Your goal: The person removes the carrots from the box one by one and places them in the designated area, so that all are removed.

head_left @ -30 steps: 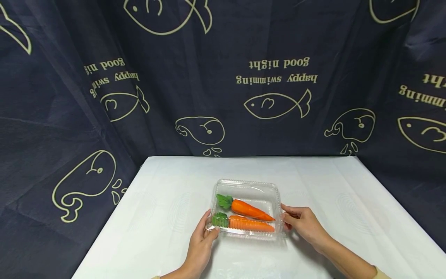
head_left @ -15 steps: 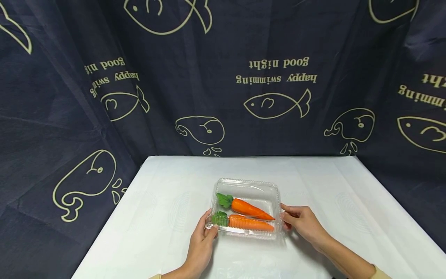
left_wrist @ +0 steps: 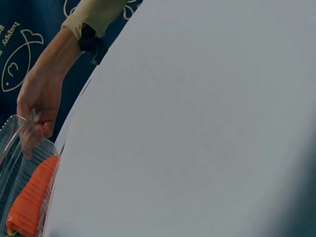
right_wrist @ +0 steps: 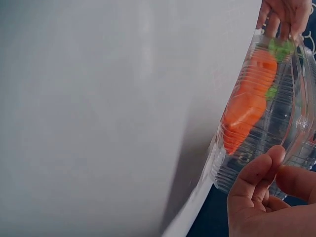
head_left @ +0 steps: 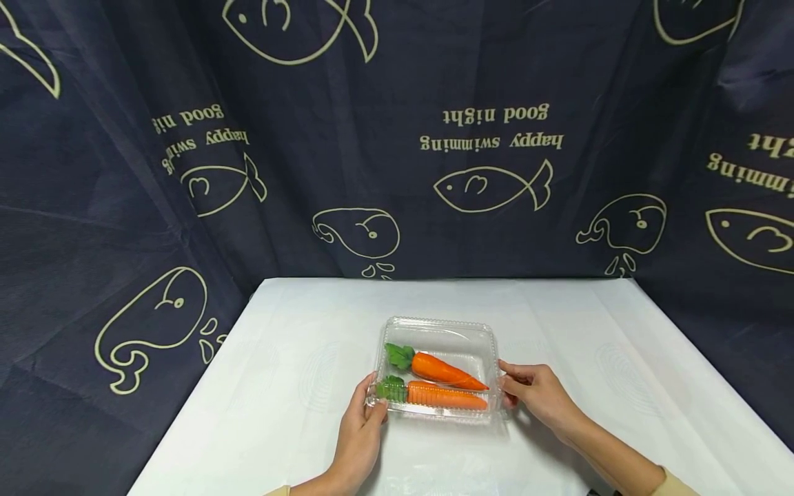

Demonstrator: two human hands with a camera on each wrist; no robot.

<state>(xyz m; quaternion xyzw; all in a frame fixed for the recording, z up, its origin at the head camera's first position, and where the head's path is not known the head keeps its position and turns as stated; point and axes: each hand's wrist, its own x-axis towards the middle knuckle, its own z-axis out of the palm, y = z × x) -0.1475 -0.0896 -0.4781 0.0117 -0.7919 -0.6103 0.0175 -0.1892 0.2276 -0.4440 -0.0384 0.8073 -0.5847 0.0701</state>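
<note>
A clear plastic clamshell box (head_left: 455,336) lies on its side between my hands, with two orange carrots inside that have green leafy tops. The rear carrot (head_left: 443,370) slants, while the front carrot (head_left: 446,396) runs along the near side and shows through the ribbed wall. My left hand (head_left: 360,430) grips the box's left end, thumb on the near corner. At the opposite end, my right hand (head_left: 540,393) pinches the rim between thumb and curled fingers; the right wrist view shows this pinch up close, with the right fingers (right_wrist: 256,177) at the ribbed edge.
A white-covered table (head_left: 291,331) spreads under the box. Behind and beside it hangs a dark navy curtain (head_left: 347,172) printed with fish, whales and upside-down lettering. A dark band (left_wrist: 91,44) sits at the right wrist by a beige sleeve (left_wrist: 94,17).
</note>
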